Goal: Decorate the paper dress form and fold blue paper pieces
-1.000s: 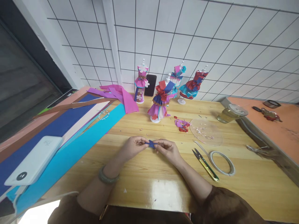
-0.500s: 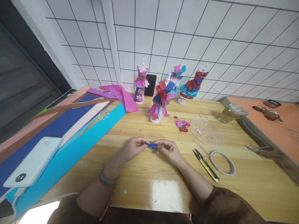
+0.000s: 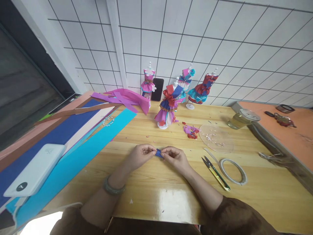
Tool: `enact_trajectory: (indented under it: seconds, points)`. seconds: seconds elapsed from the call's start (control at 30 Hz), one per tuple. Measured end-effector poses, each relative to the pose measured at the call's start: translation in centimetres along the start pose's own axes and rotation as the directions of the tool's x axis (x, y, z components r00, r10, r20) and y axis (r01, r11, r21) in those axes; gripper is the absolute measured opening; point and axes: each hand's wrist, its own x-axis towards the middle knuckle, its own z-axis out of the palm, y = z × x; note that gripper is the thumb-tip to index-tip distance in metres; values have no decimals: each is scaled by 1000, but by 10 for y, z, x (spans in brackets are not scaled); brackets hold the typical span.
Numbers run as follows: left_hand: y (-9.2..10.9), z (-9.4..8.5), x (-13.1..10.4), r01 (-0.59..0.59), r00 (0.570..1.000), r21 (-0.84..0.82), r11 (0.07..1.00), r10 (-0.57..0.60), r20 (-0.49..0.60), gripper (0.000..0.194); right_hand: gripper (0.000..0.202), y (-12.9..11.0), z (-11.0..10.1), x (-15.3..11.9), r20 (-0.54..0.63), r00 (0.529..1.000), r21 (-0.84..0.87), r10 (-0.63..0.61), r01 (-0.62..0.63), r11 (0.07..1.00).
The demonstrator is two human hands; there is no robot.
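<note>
A small folded piece of blue paper [image 3: 158, 153] is pinched between both hands above the wooden table [image 3: 144, 182]. My left hand [image 3: 141, 156] grips its left end with thumb and forefinger. Its right end sits between the thumb and fingers of my right hand [image 3: 176, 158]. Beyond the hands stands a small dress form [image 3: 167, 109] in red, blue and pink paper. Yellow-and-green thread snips [image 3: 216, 173] and a roll of white tape [image 3: 233, 171] lie to the right of my right hand.
Coloured paper strips [image 3: 97, 138] and a white power bank [image 3: 36, 169] cover the left side. Three more dress forms and a phone [image 3: 157, 89] stand by the tiled wall. Rightward are paper scraps [image 3: 191, 131], a clear plate [image 3: 216, 138] and a cup [image 3: 243, 118].
The blue paper looks more compact, and my fingertips have come slightly closer together. The pink and turquoise paper ends at the left have shifted a little to the right.
</note>
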Motion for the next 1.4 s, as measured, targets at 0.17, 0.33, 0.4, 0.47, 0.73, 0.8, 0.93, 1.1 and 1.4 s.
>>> enact_trajectory:
  seconds: [0.17, 0.33, 0.4, 0.47, 0.73, 0.8, 0.93, 1.1, 1.4]
  points:
    - [-3, 1, 1, -16, 1000, -48, 999, 15, -14, 21, 14, -1, 0, -1, -4, 993, -113, -122, 121, 986]
    - [1, 3, 0, -64, 998, 26, 998, 64, -23, 22, 15, -2, 0, -2, 5, 986, -184, -169, 167, 969]
    - [2, 3, -1, -98, 994, 106, 989, 103, -40, 22, 21, -2, 1, -2, -7, 988, -167, -154, 150, 974]
    - [2, 4, -2, -140, 987, 195, 971, 153, -54, 21, 27, 0, 1, -2, -7, 989, -140, -146, 144, 980]
    - [2, 4, -3, -233, 955, 396, 888, 285, -78, 24, 25, 2, 2, -3, -58, 979, -152, -195, 185, 971]
    - [4, 4, -3, -242, 954, 434, 868, 294, -55, 24, 24, 1, 3, -3, -48, 976, -167, -213, 203, 965]
    - [7, 3, -3, -279, 952, 444, 852, 304, 15, 15, 24, 0, 4, -4, -37, 972, -165, -231, 222, 961]
    - [7, 2, -2, -273, 955, 427, 862, 298, 9, 12, 23, -1, 3, -4, -30, 970, -224, -242, 229, 947]
    - [5, 1, -2, -217, 973, 302, 928, 232, -15, 15, 16, -5, -1, -4, 4, 967, -254, -255, 247, 935]
